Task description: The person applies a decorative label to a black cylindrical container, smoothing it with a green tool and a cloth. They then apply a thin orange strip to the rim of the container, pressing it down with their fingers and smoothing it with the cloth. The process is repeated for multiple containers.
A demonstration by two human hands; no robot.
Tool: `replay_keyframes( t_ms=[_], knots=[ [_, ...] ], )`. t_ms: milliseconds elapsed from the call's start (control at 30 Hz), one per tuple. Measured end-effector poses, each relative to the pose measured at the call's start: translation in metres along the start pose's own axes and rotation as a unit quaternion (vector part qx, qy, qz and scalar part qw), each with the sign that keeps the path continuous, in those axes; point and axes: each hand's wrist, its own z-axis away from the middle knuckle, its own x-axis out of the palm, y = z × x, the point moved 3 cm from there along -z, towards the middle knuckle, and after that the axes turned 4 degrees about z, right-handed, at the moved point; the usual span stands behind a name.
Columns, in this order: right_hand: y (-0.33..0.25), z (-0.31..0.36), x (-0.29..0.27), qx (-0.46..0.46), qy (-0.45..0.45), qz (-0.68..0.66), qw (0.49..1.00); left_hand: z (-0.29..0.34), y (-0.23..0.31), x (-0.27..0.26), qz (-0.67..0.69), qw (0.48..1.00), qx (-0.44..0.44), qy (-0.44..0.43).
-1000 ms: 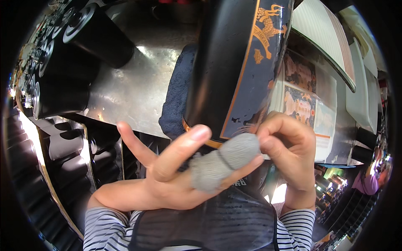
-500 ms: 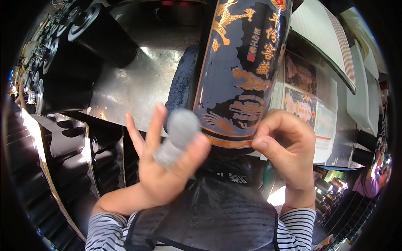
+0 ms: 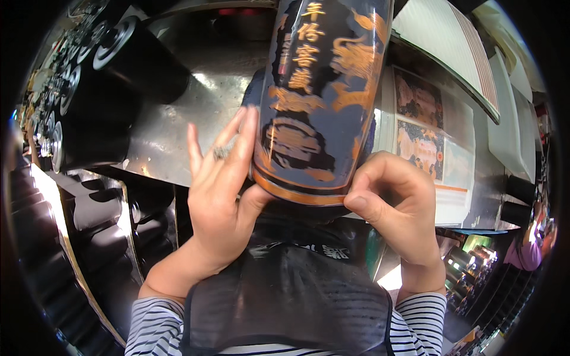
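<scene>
A large black cylindrical jar (image 3: 332,139) with gold, orange and slate-blue decoration lies lengthwise before me, its near end towards my body. My left hand (image 3: 219,184) is against its left side, fingers stretched out and thumb by the bottom rim. Between those fingers shows a bit of a grey wad (image 3: 221,152); the rest of it is hidden. My right hand (image 3: 401,204) is closed, with thumb and forefinger pinching the near right rim of the jar. Part of a dark blue towel (image 3: 254,88) shows beside the jar's left side.
Several plain black jars (image 3: 145,68) with silvery necks stand at the left on the metal table (image 3: 172,127). Printed picture sheets (image 3: 418,151) lie to the right, below a tilted striped board (image 3: 448,44). Dark racks (image 3: 89,237) fill the lower left. Farther right is a person in purple (image 3: 525,249).
The jar has turned about its length, its lettering shifting left and a gold dragon coming into view at right. My left hand has moved up against the jar's side with the grey wad.
</scene>
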Motion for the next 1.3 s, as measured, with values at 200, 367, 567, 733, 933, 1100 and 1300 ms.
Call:
replay_keyframes(
  t_ms=[200, 367, 567, 733, 933, 1100, 1300],
  knots=[
    [0.003, 0.0, 0.001, -0.004, 0.002, -0.026, 1.0, 0.036, 0.038, -0.003, -0.14, 0.985, 0.085, 0.049],
    [0.004, 0.005, -0.004, 0.018, 0.021, -0.034, 0.999, 0.02, 0.055, 0.016, -0.255, 0.94, 0.226, -0.006],
    [0.005, 0.001, -0.004, 0.017, 0.007, -0.008, 1.0, -0.022, 0.035, 0.001, -0.079, 0.996, 0.05, 0.009],
    [-0.001, -0.005, 0.002, -0.011, 0.003, -0.005, 1.0, 0.025, 0.013, -0.001, -0.031, 0.999, -0.02, 0.018],
    [0.004, 0.001, -0.003, 0.055, -0.001, -0.054, 0.997, 0.038, 0.045, 0.005, -0.28, 0.936, 0.203, -0.064],
    [0.009, 0.008, -0.006, 0.046, 0.003, -0.062, 0.997, 0.013, 0.04, 0.014, -0.201, 0.966, 0.157, -0.04],
    [0.0, -0.005, 0.0, -0.012, -0.004, -0.013, 1.0, -0.004, 0.009, 0.002, -0.026, 0.999, 0.003, 0.019]
  ],
)
